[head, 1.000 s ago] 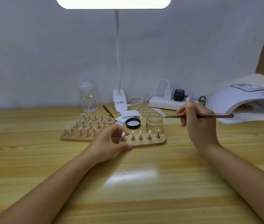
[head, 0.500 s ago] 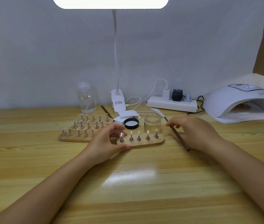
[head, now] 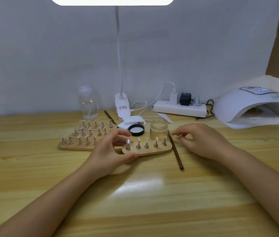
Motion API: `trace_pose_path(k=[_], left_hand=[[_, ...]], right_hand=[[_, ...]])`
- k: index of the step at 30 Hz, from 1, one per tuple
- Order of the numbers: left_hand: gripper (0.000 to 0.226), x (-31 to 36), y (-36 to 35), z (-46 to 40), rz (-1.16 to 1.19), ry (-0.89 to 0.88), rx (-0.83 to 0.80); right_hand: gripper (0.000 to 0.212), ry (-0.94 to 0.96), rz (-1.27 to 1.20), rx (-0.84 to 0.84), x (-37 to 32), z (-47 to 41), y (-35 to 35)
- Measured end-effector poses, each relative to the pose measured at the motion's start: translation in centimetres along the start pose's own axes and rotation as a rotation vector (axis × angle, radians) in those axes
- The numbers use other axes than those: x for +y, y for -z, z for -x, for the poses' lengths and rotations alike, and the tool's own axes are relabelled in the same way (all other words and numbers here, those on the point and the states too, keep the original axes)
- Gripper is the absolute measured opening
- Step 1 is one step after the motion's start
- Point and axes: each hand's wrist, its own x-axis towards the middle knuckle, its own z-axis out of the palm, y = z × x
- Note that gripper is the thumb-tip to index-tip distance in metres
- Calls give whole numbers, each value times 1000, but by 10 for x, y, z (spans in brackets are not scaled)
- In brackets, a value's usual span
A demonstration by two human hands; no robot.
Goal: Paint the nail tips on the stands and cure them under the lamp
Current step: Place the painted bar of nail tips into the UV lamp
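A small wooden stand (head: pixel 149 150) with several nail tips on metal pegs lies mid-table. My left hand (head: pixel 108 151) grips its left end, thumb at the front edge and fingers behind. A thin brown brush (head: pixel 176 152) lies on the table just right of the stand. My right hand (head: pixel 202 141) hovers right of the brush, fingers loosely bent, holding nothing. A small glass jar (head: pixel 158 129) stands behind the stand with its black lid (head: pixel 136 130) beside it. The white curing lamp (head: pixel 253 106) sits at the far right.
A larger wooden stand (head: pixel 77 146) with several rows of nail tips lies to the left. Behind are a clear bottle (head: pixel 87 103), a clip desk lamp (head: pixel 122 106), a power strip (head: pixel 179 109) with plugs and cables, a second brush (head: pixel 110 117) and a white nail file (head: pixel 165 117).
My right hand lowered the brush from mid-air, laid it on the table right of the small stand and let go. My left hand stayed on the stand.
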Motion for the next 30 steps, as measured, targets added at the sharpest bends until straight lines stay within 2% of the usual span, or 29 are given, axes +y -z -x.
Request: trace_pose_path(k=[3,6,12,14,17,19,22,25,30], left_hand=[[47,7,0,0,19,-28,37],[50,17,0,1,86,-55,58],[52,32,-6,-3,246,-68,90],[52,37,-14,-6,269,-76,84],[51,50,-29,-14,276,-90,61],[49,62,-43,-22,242,-117,46],[45,83,-75,-37,213,-163,58],[45,99,-119,-54,223,-166,53],[48,117,-189,-77,267,-97,-35]], right_hand=[[23,-62,-168,-9,-1,-1,5],[17,-124,-366,-92,-2,-4,11],[26,-368,-848,-362,5,-1,33],[26,-414,-926,-400,12,2,40],[35,-482,-1034,-415,26,7,50],[37,-524,-1106,-358,37,10,59],[28,-613,-1193,-181,58,16,72],[15,-713,-1158,20,86,25,79],[15,-865,-1071,325,132,46,86]])
